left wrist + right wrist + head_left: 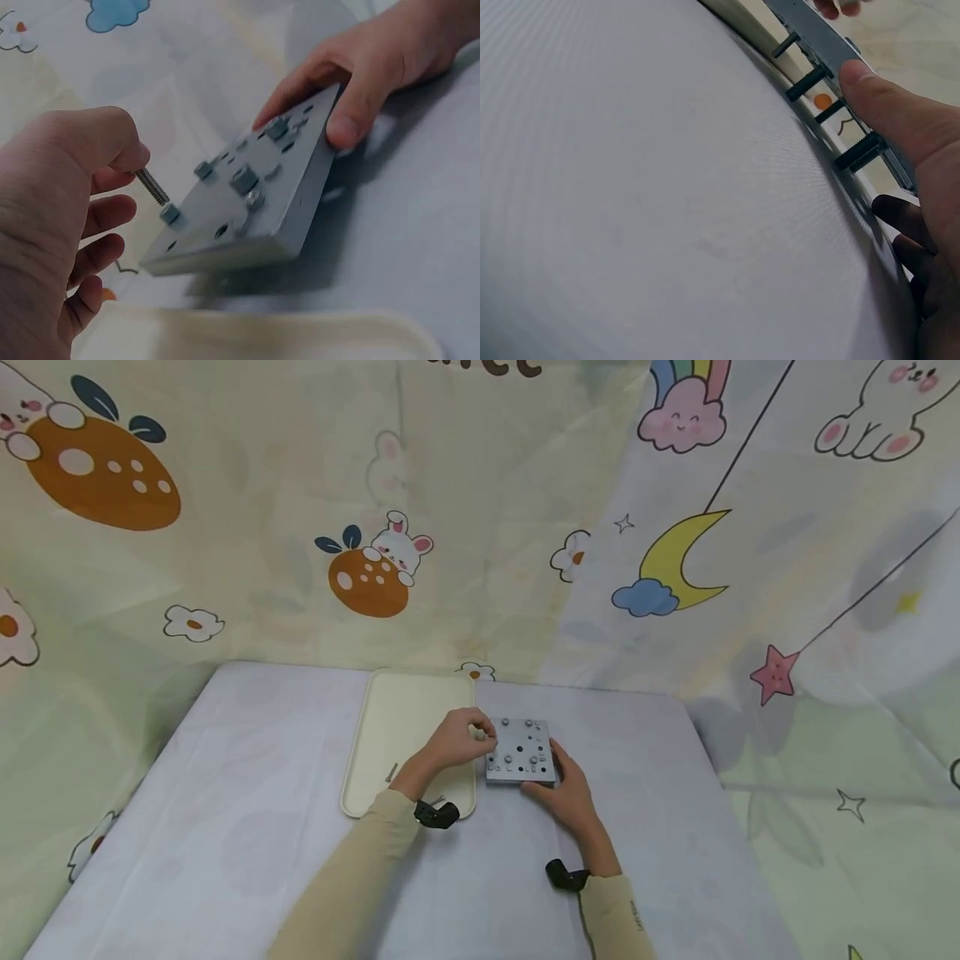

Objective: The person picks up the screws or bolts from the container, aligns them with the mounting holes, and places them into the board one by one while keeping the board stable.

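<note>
The plate (519, 759) looks matt metal, the tray (408, 714) plastic.

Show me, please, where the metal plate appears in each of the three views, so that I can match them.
Head: metal plate, just right of and below centre.
Left wrist: around the centre, tilted.
Right wrist: upper right, seen nearly edge-on.
Shared landmark: the right hand, gripping it in every view.

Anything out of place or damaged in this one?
No damage or spill shows. The only oddity: threaded screw shanks jut from beneath the metal plate, so it probably can't sit flat on the table. The loose screws lie inside the tray.
</note>
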Demonstrator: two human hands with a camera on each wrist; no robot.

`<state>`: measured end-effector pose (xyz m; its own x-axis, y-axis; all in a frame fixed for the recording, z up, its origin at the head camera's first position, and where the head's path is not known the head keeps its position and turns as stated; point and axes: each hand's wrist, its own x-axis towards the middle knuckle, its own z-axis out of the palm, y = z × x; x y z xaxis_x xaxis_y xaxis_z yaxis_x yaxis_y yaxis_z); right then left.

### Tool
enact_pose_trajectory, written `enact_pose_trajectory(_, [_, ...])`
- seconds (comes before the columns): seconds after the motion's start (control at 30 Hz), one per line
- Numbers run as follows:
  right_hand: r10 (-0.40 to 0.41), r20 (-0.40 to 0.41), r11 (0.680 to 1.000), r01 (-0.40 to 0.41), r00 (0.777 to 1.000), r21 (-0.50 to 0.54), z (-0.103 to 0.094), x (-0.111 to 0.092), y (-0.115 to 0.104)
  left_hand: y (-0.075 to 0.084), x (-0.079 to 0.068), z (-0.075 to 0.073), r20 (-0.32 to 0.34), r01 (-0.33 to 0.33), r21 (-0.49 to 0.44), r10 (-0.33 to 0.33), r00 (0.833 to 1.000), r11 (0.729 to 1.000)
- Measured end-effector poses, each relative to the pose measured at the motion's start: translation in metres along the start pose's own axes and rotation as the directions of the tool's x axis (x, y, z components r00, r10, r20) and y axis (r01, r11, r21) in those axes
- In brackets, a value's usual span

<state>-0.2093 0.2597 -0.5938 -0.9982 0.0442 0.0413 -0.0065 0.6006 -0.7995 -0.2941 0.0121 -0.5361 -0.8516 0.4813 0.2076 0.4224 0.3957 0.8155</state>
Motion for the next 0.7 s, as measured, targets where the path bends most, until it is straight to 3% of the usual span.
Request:
enact_pose_trajectory(0.13, [-0.005, -0.004, 1.0, 0.005, 1.0, 0.011, -0.001, 0.001, 0.0, 0.009, 0.009, 0.01, 0.007, 0.012, -0.027, -0.011, 1.0, 1.0])
enact_pose_trajectory(0.37, [0.002, 0.002, 1.0, -0.002, 1.0, 0.003, 0.0, 0.002, 0.003, 0.025, 0.027, 0.025, 0.043, 0.043, 0.059, -0.046, 0.998, 0.997])
enact_pose_trajectory(0.7, [-0.044, -0.004, 0.999, 0.044, 0.999, 0.028, -0.001, 0.002, 0.002, 0.042, 0.049, 0.049, 0.12, 0.015, 0.007, -0.016, 0.993, 1.0])
